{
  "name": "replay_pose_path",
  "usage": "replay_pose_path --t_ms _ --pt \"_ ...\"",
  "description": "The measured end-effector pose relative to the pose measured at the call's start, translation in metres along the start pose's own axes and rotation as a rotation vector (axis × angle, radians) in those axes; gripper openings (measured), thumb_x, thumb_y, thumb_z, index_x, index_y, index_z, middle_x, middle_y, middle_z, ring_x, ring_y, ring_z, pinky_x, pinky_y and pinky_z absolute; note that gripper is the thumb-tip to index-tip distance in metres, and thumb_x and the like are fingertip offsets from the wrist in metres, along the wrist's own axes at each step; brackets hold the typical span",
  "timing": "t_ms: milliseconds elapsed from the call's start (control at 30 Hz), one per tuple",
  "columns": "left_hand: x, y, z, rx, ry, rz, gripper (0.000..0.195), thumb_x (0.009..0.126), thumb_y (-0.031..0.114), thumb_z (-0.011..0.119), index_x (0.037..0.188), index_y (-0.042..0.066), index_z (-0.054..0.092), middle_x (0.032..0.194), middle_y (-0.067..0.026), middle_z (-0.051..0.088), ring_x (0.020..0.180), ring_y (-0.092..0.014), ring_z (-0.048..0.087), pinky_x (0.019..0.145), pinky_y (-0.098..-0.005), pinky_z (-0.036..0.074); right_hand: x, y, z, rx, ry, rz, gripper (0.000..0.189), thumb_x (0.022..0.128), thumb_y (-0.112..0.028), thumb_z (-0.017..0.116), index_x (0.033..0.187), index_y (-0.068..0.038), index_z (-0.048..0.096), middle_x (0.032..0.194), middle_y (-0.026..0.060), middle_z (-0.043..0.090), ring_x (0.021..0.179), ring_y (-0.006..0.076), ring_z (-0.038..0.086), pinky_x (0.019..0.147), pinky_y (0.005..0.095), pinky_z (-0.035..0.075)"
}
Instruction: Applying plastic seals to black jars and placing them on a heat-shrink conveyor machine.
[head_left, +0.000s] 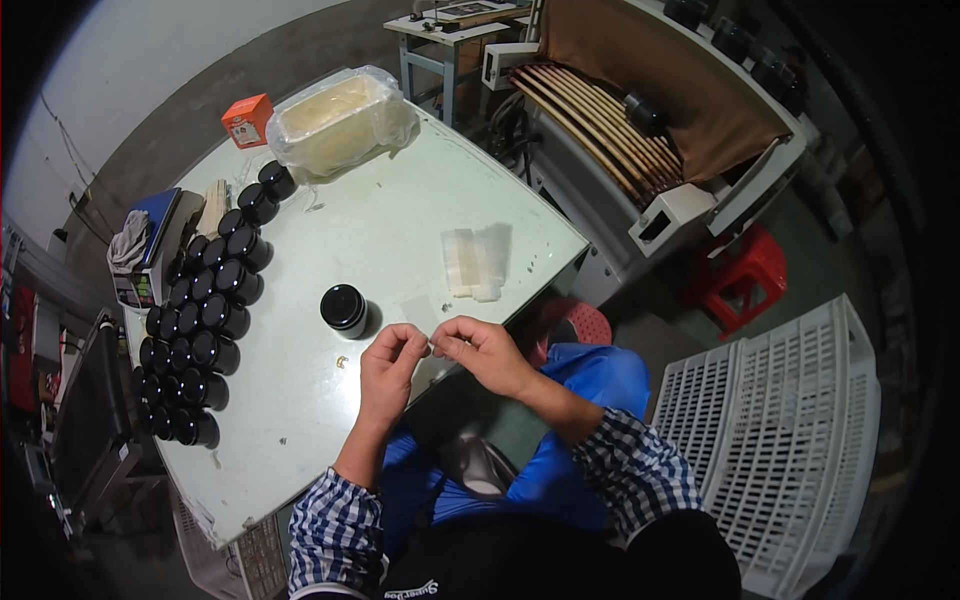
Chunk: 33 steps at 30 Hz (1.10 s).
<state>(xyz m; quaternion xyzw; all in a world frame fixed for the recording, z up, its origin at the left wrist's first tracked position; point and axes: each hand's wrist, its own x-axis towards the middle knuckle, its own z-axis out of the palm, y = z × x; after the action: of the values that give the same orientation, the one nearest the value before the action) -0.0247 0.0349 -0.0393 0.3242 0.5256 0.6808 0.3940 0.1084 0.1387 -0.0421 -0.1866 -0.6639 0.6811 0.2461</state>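
My left hand (388, 373) and my right hand (484, 352) are raised over the table's near edge. Their thumbs and forefingers are pinched, with the fingertips almost meeting. Anything between them is too thin or small to make out. A single jar with a glossy black lid (344, 307) stands upright just beyond my left hand. Past my fingertips lies a faint translucent film piece (418, 308). Farther right, a fanned stack of clear film sleeves or strips (477, 262) rests on the tabletop. A small yellowish-brown scrap (342, 361) is left of my left hand.
Black-lidded jars (216, 311) stand in rows along the table's left side. Behind them are an orange box (248, 121) and a plastic-lined tub (330, 112). At right stand a roller conveyor machine (600, 127), a red stool (742, 277) and a white plastic crate (772, 435).
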Motion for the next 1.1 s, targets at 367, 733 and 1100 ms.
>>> replay_pose_path --t_ms 367,733,1100 --pt "-0.013 0.008 -0.001 0.012 0.089 -0.019 0.012 0.091 0.012 0.059 0.088 0.000 0.061 0.078 -0.0029 0.063 0.075 -0.008 0.056 0.073 -0.0206 0.045 0.002 0.004 0.014 0.031 0.140 0.011 0.013 0.086 -0.014 0.066 0.084 -0.002 0.060 0.074 -0.0023 0.057 0.069 0.0059 0.048 0.063 0.0226 0.042" --pt "-0.033 -0.010 0.001 -0.387 -0.044 -0.145 0.016 0.093 0.020 0.050 0.085 0.006 0.048 0.078 -0.0095 0.059 0.076 -0.021 0.061 0.070 -0.0316 0.049 -0.025 0.045 0.020 -0.201 0.144 0.018 0.010 0.090 -0.012 0.057 0.087 -0.004 0.060 0.073 0.0045 0.061 0.069 0.0096 0.058 0.063 0.0269 0.047" --pt "-0.064 -0.013 0.082 0.079 -0.267 -0.428 0.048 0.094 0.044 0.046 0.072 0.003 0.057 0.057 -0.0038 0.054 0.050 -0.017 0.047 0.062 -0.0314 0.049 -0.127 0.049 -0.051 -0.040 0.385 -0.102 0.018 0.093 -0.013 0.052 0.108 -0.003 0.055 0.092 0.0014 0.060 0.083 0.0104 0.057 0.077 0.0263 0.048"
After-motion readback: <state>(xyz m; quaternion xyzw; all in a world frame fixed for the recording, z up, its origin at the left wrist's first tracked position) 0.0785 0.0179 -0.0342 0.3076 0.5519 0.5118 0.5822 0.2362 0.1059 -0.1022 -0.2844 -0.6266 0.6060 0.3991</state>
